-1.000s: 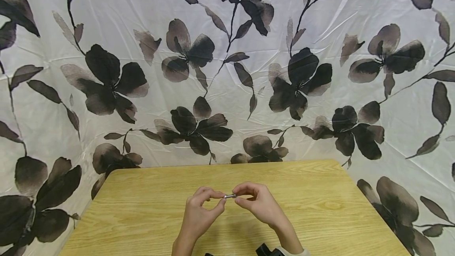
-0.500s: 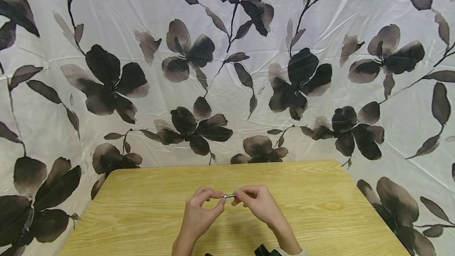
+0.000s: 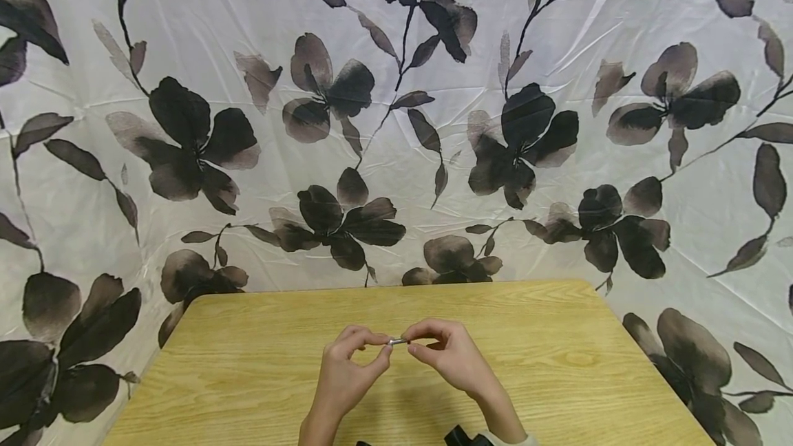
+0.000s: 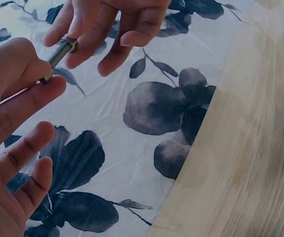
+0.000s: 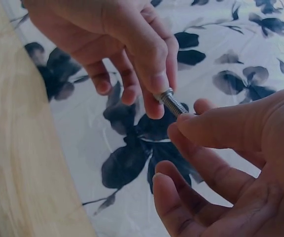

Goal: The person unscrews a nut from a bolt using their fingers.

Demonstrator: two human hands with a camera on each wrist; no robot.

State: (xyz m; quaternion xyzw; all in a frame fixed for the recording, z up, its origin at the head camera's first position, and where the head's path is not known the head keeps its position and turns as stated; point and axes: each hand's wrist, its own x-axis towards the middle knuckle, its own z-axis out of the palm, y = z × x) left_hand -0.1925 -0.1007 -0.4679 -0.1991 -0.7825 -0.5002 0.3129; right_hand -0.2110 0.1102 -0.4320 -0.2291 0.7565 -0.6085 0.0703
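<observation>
A small silver bolt [image 3: 398, 341] is held up between the two hands, above the wooden table in the head view. The left hand [image 3: 348, 367] pinches its head end between thumb and index finger. At the opposite end the right hand [image 3: 457, 358] has thumb and fingertips on a nut [image 4: 73, 43], which shows as a ring on the threads in the left wrist view. Bare thread of the bolt [image 5: 175, 104] lies between the two hands' fingertips in the right wrist view. There the right thumb covers the nut. The other fingers of both hands are spread loosely.
The pale wooden table [image 3: 248, 343] extends under both hands, its far edge meeting a white floral cloth [image 3: 427, 177] that hangs behind and at the sides. A black device [image 3: 460, 435] sits at the right wrist, by a light sleeve.
The right thumb rolled forward over the bolt's end half a second ago and has now drawn back, with the index finger extended again. The left hand keeps its pinch, nearly still.
</observation>
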